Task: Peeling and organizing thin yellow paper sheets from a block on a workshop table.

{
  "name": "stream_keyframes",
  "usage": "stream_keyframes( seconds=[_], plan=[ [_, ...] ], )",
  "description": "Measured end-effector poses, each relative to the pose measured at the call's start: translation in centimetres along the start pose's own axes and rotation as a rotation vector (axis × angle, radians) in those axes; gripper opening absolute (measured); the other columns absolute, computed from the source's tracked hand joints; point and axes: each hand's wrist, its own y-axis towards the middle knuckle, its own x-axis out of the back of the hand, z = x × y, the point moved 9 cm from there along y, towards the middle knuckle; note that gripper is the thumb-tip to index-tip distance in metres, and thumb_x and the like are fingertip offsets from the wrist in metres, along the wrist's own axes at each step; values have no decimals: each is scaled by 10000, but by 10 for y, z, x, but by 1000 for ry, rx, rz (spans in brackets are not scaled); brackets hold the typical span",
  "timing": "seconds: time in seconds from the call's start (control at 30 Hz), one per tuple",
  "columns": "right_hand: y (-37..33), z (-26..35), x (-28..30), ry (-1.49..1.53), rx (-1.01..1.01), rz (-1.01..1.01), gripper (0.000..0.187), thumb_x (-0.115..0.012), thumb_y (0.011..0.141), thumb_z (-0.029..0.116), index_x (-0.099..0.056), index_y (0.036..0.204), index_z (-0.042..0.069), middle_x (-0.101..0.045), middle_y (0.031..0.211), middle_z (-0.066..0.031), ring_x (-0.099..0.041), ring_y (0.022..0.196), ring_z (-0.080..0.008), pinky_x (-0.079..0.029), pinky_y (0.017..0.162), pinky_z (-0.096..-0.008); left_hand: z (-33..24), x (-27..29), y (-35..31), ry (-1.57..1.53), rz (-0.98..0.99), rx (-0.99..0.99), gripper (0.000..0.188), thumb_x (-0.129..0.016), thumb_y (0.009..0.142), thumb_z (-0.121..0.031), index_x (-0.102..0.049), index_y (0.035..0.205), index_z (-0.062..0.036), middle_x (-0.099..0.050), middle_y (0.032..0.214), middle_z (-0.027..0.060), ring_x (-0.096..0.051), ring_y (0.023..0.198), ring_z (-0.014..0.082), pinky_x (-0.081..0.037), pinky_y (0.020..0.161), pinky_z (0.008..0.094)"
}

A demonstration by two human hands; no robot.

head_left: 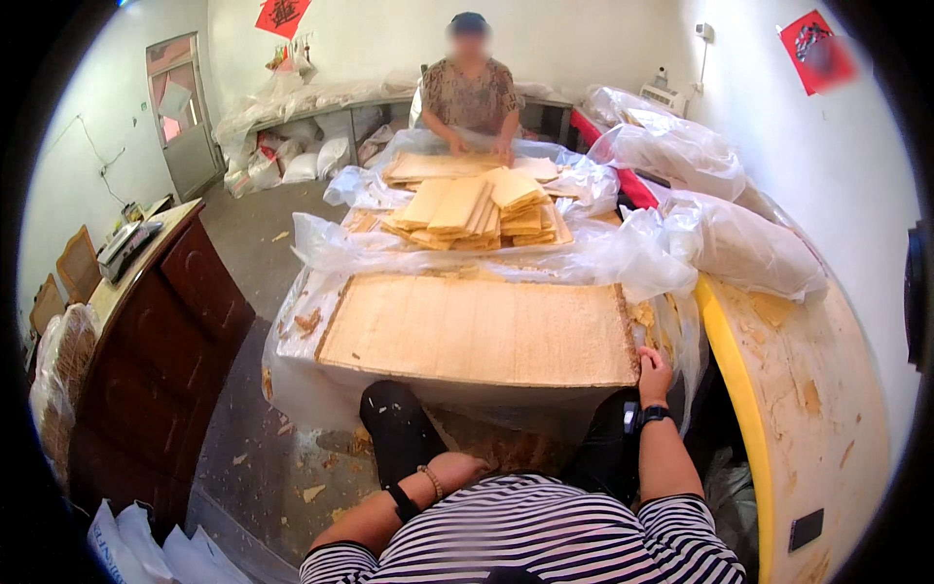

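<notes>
In the head view, the right hand [655, 378] is at the near right corner of a broad sheet [477, 331]. Its fingers are drawn in narrow, with the tips against the sheet's edge; whether they pinch it cannot be made out. The sheet lies flat to the left of this hand and reaches away from it, spread over a plastic-covered counter [309, 397]. It is roughly rectangular and pale straw-coloured, with a matt, finely grained face and faint bands running from the far edge to the near one. A rough, dark brown margin borders it on the side by the hand and again on the opposite side, and a thinner brown line follows the near edge. A small dark speck sits near the corner farthest left of the hand.

The left hand [467, 471] is low at the lap, left of the right hand and closer to the body, partly hidden by the striped shirt [506, 530]; how its fingers stand cannot be told.

Pale flakes [643, 313] lie just beyond the right hand. Farther beyond it and to the left, smaller pale yellow pieces [462, 206] are piled in overlapping layers beside crumpled clear plastic [632, 255].
</notes>
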Motion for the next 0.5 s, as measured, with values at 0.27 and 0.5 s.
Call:
stream_keyframes(
  seconds=[0.27, 0.5],
  plan=[
    [-23, 48, 1, -281, 136, -74, 152, -676, 868, 166, -630, 990, 87, -620, 901, -101, -603, 848, -308, -485, 794, -411, 8, -13, 10, -7, 117, 14, 293, -515, 977, -236, -655, 1184, -82, -707, 1043, 183, -678, 904, 381, -544, 778, 467],
    [-21, 23, 5, -219, -66, -112, 223, -675, 884, 222, -648, 1067, 98, -653, 899, -97, -627, 820, -281, -511, 746, -390, 20, -33, 20, -64, 191, 51, 378, -491, 986, -198, -602, 1344, -153, -687, 1173, 160, -668, 993, 374, -533, 847, 434]
  ],
)
